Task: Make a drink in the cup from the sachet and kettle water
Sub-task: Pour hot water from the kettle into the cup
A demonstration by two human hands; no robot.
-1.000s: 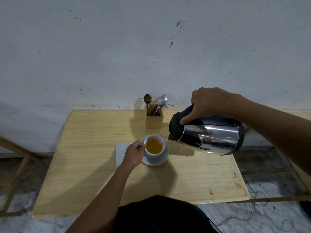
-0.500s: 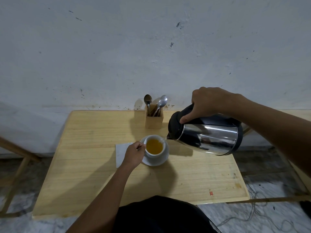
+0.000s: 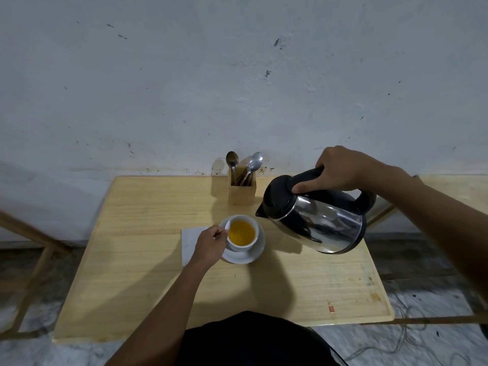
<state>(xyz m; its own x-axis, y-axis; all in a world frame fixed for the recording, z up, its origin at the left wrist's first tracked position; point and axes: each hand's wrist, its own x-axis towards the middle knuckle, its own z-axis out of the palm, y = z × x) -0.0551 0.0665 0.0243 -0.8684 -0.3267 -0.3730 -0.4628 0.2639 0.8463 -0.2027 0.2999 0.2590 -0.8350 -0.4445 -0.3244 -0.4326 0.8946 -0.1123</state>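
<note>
A white cup (image 3: 241, 243) holding orange-yellow liquid stands on a white saucer (image 3: 252, 256) near the middle of the wooden table (image 3: 137, 273). My left hand (image 3: 210, 244) pinches the cup's handle on its left side. My right hand (image 3: 340, 169) grips the black handle of a steel kettle (image 3: 322, 220), thumb on the black lid. The kettle hangs in the air to the right of the cup, tilted a little, its spout just above and right of the cup's rim. No stream of water shows. The sachet is not visible.
A white paper napkin (image 3: 190, 241) lies flat left of the saucer, partly under my left hand. A wooden holder (image 3: 241, 192) with spoons stands at the table's back edge by the wall. Wooden frames flank the table; cables lie on the floor at the right.
The kettle has tipped back towards upright and drawn slightly right and up, away from the cup. My left hand has stayed on the cup's handle.
</note>
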